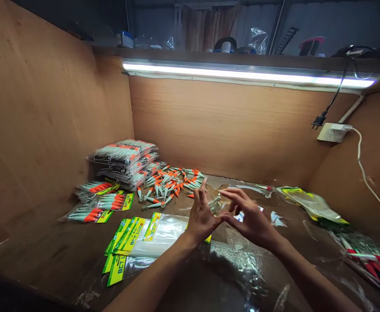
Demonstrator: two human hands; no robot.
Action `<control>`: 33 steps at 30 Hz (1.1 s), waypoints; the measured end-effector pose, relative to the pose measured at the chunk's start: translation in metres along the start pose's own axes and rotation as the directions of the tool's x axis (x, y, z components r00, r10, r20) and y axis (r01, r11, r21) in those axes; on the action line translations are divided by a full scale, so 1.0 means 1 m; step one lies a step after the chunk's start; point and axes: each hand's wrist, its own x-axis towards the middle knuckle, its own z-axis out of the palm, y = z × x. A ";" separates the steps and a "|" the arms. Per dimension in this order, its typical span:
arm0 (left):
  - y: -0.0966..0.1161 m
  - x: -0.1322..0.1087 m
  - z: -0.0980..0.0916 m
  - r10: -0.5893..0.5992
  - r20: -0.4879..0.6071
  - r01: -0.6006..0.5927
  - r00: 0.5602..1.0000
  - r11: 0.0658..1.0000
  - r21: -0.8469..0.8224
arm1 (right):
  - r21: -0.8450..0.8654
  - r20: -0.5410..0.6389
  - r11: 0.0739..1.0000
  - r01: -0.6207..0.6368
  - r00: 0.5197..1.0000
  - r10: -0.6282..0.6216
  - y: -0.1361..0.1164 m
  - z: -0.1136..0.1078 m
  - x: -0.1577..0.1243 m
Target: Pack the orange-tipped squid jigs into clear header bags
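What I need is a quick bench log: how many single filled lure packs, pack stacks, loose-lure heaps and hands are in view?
Single filled lure packs: 3
Pack stacks: 1
Loose-lure heaps: 1
Hands, left hand and right hand: 2
Total: 7

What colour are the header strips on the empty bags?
Header strips on the empty bags: bright yellow-green with dark lettering. Head view shows it.

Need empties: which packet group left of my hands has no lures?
The fanned green-headed packets beside your left hand; the others hold orange lures.
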 end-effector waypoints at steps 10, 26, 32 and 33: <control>-0.041 0.016 -0.019 -0.134 0.456 0.294 0.880 0.907 -0.301 | 0.067 0.078 0.993 0.100 0.991 -0.105 0.019 -0.018 0.053; -0.041 -0.015 0.008 0.066 0.665 -0.262 0.744 0.945 0.198 | -0.151 0.036 0.794 -0.588 0.800 0.599 0.140 -0.033 -0.085; -0.048 -0.020 0.015 0.008 0.702 -0.218 0.712 0.953 0.210 | -0.115 0.339 0.732 -0.671 0.666 0.664 0.125 -0.040 -0.091; -0.047 -0.019 0.015 0.006 0.702 -0.207 0.713 0.957 0.202 | -0.085 0.387 0.747 -0.660 0.668 0.635 0.122 -0.043 -0.093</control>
